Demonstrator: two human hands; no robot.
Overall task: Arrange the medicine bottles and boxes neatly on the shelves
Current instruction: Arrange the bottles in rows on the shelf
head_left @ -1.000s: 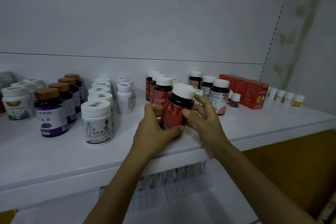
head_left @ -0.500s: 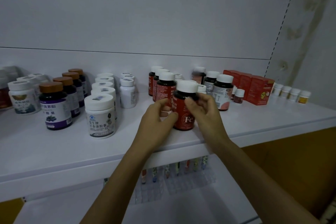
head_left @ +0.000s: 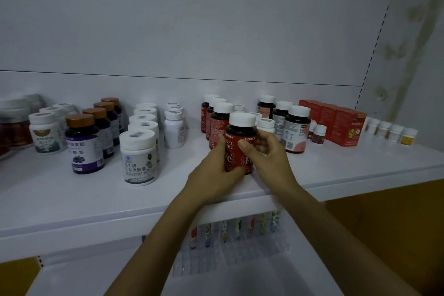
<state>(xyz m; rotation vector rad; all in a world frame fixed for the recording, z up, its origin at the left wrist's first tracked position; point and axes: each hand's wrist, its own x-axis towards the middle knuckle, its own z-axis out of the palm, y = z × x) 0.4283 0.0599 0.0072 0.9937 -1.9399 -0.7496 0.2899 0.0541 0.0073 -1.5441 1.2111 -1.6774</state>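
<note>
Head view: your left hand [head_left: 216, 173] and right hand [head_left: 269, 154] both grasp the red-label bottle [head_left: 236, 151], fingers and thumbs curled round its sides. It stands upright on the white shelf [head_left: 360, 166], near the front edge. Directly behind it is a row of matching bottles [head_left: 222, 118]. To its left stands a white jar [head_left: 139, 156]; to its right and further back, red boxes [head_left: 346, 127].

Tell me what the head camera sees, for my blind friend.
The left hand and right hand hold a red-labelled bottle upright on a white shelf, before three matching bottles. Red boxes stand to its right.
</note>
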